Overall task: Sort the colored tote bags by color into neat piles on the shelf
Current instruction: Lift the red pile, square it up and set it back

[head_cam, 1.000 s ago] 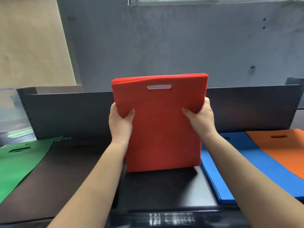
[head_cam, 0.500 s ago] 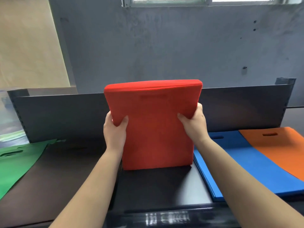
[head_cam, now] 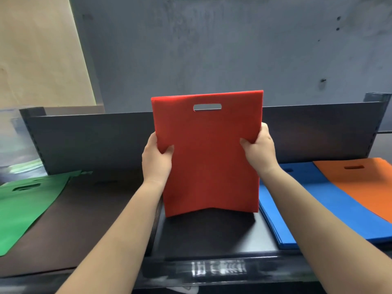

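Two hands hold a stack of red tote bags [head_cam: 209, 158] upright in the middle of the head view, cut-out handle at the top. The left hand [head_cam: 157, 161] grips the stack's left edge, thumb curled over the front face and fingers hidden behind. The right hand [head_cam: 259, 148] grips the right edge the same way, thumb on the front, a little higher than the left. The stack's bottom edge sits at or just above the dark shelf [head_cam: 212, 236]; whether it touches cannot be told. The lower edge bows upward slightly in the centre.

On the shelf to the right lies a flat pile of blue bags [head_cam: 297, 209], just beside the red stack's lower right corner. An orange pile [head_cam: 364, 187] lies partly over the blue one on its right side, handle slot toward the back. To the left, well apart from the red stack, green bags [head_cam: 23, 206] lie flat, handle slot also toward the back. Between the green bags and the red stack lies a dark brown sheet [head_cam: 84, 219], possibly more bags. A dark back panel [head_cam: 95, 139] rises behind everything, with a grey wall [head_cam: 212, 49] above it.
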### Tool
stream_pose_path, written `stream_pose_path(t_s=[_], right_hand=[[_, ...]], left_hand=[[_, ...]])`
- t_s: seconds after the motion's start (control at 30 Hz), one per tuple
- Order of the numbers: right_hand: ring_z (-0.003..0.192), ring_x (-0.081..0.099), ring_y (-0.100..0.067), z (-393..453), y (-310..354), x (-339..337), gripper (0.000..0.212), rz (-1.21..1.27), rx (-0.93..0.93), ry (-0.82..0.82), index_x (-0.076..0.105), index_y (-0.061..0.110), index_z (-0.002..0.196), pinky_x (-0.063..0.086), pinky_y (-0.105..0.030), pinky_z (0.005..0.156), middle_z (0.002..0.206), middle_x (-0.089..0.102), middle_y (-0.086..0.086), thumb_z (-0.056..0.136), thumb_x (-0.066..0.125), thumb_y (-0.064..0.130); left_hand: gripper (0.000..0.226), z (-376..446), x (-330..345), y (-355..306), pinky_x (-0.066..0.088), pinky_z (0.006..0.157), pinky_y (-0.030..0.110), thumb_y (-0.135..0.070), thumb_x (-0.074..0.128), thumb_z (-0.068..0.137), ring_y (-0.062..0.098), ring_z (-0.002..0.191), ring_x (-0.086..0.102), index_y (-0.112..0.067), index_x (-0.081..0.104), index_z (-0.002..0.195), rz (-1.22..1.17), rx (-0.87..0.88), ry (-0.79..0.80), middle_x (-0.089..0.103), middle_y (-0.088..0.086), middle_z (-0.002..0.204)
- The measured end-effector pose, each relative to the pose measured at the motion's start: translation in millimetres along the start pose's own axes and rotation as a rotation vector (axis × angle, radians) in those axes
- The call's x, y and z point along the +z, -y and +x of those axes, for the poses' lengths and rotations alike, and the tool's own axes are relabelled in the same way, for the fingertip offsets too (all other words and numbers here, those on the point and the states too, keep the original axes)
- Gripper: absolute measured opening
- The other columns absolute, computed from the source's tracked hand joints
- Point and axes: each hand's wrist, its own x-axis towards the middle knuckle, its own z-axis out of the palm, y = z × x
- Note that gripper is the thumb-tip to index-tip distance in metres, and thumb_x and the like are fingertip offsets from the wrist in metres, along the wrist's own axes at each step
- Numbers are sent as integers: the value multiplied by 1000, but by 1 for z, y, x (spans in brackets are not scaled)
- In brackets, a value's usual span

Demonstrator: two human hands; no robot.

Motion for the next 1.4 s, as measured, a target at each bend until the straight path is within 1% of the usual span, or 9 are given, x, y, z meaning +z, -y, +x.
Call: stream_pose_path(t_s=[0.17, 0.4, 0.53, 0.63, 0.83, 0.97, 1.13, 1.23, 1.4], right_hand=[[94, 60, -18, 10, 5, -5, 33, 43, 72, 64, 51, 15, 114, 48, -31, 81, 97, 59, 5, 85, 60, 3], [102, 63, -24, 10, -4, -12, 34, 179, 180, 130, 48, 21, 109, 52, -48, 91, 110, 63, -5, 86, 59, -1], [99, 64, -22, 6, -4, -16, 34, 238, 182, 144, 49, 27, 100, 54, -45, 88, 106, 64, -3, 86, 58, -2], [100, 64, -23, 9, 0, -18, 34, 244, 183, 163, 48, 22, 107, 54, -42, 85, 110, 64, -6, 87, 57, -3], [92, 64, -30, 34, -6, -14, 40, 90, 343, 371, 47, -2, 127, 55, -42, 80, 119, 61, -22, 88, 56, -5], [92, 60, -32, 33, -40, 0, 36, -66, 488, 425, 49, -3, 125, 50, -43, 82, 116, 60, -23, 90, 56, -3], [65, 58, -21, 27, -74, 8, 9, -186, 536, 473, 61, 5, 91, 47, -30, 62, 85, 63, -12, 85, 65, -1], [59, 56, -19, 21, -90, 9, 11, -336, 515, 497, 60, 3, 81, 44, -23, 51, 75, 61, -9, 82, 71, 5], [56, 52, -21, 14, -97, 11, 26, -580, 400, 469, 50, 9, 70, 39, -27, 51, 69, 57, -7, 77, 74, 15]], left_hand=[[21, 11, -6, 0, 50, 84, 32, -7, 65, 86, 19, 90, 63, -22, 57, 99, 10, -39, 57, 63, -9, 88], [32, 11, -12, 8, 55, 83, 41, -5, 68, 84, 16, 83, 67, -35, 59, 84, -81, -33, 82, 68, -9, 84], [32, 6, -12, 6, 56, 76, 32, -5, 67, 85, 6, 78, 67, -36, 60, 89, -127, 19, 95, 68, -13, 83], [28, 11, -16, 2, 54, 76, 31, -5, 69, 84, 13, 81, 67, -29, 61, 94, -122, 16, 114, 69, -6, 87], [27, 33, -16, 11, 49, 53, 18, -1, 70, 81, 11, 67, 63, -15, 63, 102, -58, -221, 234, 68, 7, 89], [25, 28, -2, 40, 46, 58, 26, 2, 70, 80, 18, 68, 60, -8, 64, 101, -31, -407, 316, 65, 13, 91], [21, 20, 11, 70, 48, 55, 24, 0, 71, 80, 16, 68, 61, -4, 66, 101, 49, -533, 368, 66, 6, 83], [18, 14, 17, 84, 43, 45, 19, -3, 71, 81, 13, 61, 58, -3, 67, 99, 127, -566, 400, 66, 7, 79], [21, 10, 22, 104, 50, 67, 29, -8, 74, 80, 24, 72, 64, 1, 69, 98, 224, -604, 433, 69, 14, 89]])
